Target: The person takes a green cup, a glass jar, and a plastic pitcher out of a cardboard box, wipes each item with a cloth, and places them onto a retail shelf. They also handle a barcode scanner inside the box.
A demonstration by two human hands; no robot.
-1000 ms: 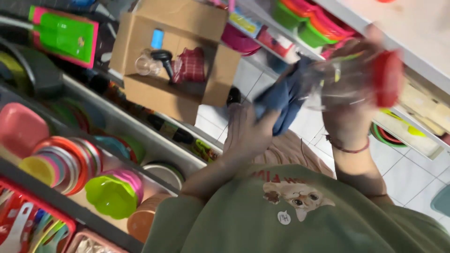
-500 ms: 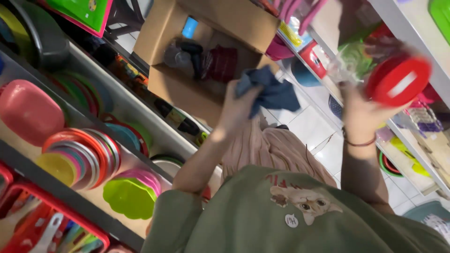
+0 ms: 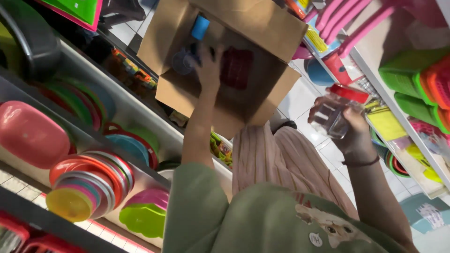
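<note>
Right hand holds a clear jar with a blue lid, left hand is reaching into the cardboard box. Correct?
Not quite: in the head view the lid is red, not blue. The right hand holds the clear jar with a red lid; the left hand reaches into the brown cardboard box.

Green printed shirt (image 3: 262,220), dark wristband (image 3: 360,162)

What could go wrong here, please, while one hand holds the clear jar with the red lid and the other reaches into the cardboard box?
The clear jar with the red lid is gripped by the right hand alone, over tiled floor; it might slip and fall. The left hand reaches into the brown cardboard box among other jars, partly hidden, so it could knock one over. The aisle looks narrow, so an elbow may bump the stacked coloured plastic plates.
</note>
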